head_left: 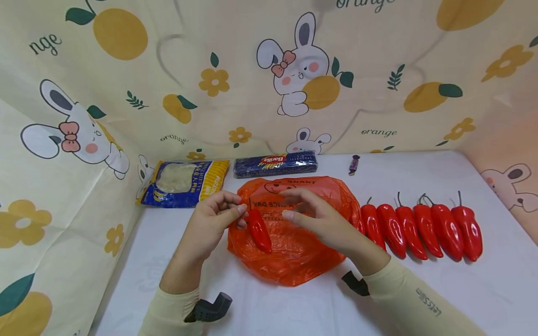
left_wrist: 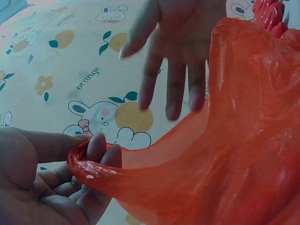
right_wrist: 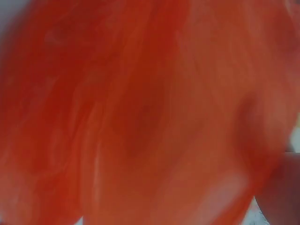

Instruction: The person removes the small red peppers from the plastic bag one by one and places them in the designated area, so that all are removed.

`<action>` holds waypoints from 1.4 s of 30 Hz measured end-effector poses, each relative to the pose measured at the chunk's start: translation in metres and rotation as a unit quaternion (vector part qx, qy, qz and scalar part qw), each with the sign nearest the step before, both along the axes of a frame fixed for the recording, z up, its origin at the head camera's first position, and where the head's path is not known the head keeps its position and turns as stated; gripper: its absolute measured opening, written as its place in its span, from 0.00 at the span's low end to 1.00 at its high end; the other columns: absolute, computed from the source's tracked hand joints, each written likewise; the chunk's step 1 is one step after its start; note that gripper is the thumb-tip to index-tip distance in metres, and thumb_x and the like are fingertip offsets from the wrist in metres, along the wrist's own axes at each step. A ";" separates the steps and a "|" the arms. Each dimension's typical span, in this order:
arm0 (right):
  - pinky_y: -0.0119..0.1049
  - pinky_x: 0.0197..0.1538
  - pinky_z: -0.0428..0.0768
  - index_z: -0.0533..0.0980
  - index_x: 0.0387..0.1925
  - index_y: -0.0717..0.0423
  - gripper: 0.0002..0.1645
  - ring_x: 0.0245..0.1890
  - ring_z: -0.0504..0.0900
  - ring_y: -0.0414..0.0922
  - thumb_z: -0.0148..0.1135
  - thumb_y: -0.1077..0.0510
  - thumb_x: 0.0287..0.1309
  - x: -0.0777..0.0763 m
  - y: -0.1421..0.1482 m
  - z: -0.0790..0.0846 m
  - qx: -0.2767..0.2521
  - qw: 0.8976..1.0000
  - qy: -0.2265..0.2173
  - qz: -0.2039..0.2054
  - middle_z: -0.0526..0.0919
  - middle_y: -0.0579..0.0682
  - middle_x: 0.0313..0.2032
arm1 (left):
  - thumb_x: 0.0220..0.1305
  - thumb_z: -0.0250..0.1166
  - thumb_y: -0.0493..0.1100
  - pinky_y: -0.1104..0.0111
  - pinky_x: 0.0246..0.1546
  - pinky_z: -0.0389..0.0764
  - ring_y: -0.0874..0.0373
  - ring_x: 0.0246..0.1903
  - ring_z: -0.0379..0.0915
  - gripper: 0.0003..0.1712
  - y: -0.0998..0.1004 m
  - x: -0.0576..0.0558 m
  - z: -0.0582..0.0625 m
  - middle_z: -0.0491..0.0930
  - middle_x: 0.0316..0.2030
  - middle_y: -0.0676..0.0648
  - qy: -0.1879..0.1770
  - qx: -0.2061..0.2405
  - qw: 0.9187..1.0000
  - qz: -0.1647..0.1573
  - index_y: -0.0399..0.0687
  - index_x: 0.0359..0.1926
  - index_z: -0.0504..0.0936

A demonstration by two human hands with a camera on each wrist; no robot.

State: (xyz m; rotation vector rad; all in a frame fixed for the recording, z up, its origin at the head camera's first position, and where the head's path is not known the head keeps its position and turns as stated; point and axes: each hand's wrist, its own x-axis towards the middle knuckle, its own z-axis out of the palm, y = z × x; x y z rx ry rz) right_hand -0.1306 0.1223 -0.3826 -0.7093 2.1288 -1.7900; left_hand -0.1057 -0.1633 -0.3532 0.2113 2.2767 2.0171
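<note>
A thin red plastic bag [head_left: 290, 261] with printed lettering lies spread on the table. My left hand [head_left: 218, 215] pinches its gathered rim; in the left wrist view the folded plastic [left_wrist: 93, 172] sits between thumb and fingers. One red chili pepper [head_left: 259, 233] shows in the bag's opening, just right of the left hand, touched by no visible finger. Over the bag's right side hovers my right hand [head_left: 321, 217], its fingers apart and holding nothing; the left wrist view shows this hand [left_wrist: 180, 51] pointing down. Blurred red plastic [right_wrist: 154, 112] fills most of the right wrist view.
Several red chili peppers [head_left: 433, 233] lie in a row right of the bag. Behind it are a blue spaghetti pack [head_left: 275, 165] and a small purple wrapped sweet [head_left: 354, 165]. A blue and yellow food packet [head_left: 176, 184] lies back left. Patterned cloth [head_left: 235, 56] walls the table.
</note>
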 end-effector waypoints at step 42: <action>0.53 0.60 0.79 0.84 0.63 0.50 0.23 0.53 0.75 0.54 0.71 0.65 0.70 -0.038 -0.084 -0.042 0.314 0.949 -0.012 0.019 0.80 0.53 0.52 | 0.78 0.66 0.33 0.66 0.45 0.89 0.50 0.35 0.86 0.09 -0.001 0.001 0.003 0.82 0.40 0.37 0.005 0.008 1.000 -0.008 0.30 0.53 0.79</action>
